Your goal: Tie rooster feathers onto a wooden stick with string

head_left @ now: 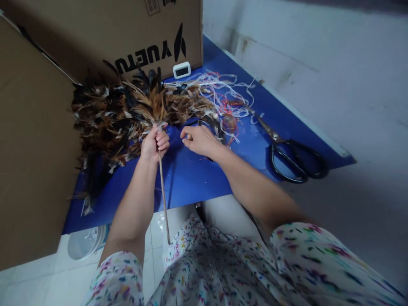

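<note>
My left hand [155, 143] is closed around a thin wooden stick [163, 187], just below a tuft of brown and black feathers [154, 104] bound at its upper end; together they look like a feather duster. The bare lower end of the stick reaches down past the table edge toward my clothes. To the right, apart from the stick, my right hand [199, 139] hovers over the blue table with curled, pinched fingers; anything between them is too small to make out. Behind both hands lies a broad heap of loose feathers [105, 114].
Large scissors [285, 155] with black handles lie at the right. White and red plastic strips [229, 95] tangle at the back, near a small white digital device [182, 70]. Cardboard boxes [79, 34] bound the left and back; a wall [312, 76] stands right. Below sits a bucket [84, 243].
</note>
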`<control>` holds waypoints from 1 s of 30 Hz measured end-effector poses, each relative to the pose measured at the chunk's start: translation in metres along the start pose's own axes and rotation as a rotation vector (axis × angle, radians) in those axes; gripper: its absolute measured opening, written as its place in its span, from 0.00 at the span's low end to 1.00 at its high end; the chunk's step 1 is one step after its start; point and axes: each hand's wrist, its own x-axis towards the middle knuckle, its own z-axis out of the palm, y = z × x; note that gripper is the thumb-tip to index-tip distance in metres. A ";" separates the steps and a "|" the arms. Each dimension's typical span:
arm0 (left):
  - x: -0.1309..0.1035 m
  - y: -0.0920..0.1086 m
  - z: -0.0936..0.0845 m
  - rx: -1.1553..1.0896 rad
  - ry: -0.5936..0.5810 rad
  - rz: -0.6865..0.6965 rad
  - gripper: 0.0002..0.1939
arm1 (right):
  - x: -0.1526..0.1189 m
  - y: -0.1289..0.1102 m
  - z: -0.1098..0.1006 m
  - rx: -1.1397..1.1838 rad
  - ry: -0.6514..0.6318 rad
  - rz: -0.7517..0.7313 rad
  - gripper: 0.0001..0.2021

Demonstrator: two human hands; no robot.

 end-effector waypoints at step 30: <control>-0.012 0.005 0.002 -0.013 -0.231 0.018 0.21 | 0.049 0.055 -0.030 -0.543 -0.040 -0.298 0.15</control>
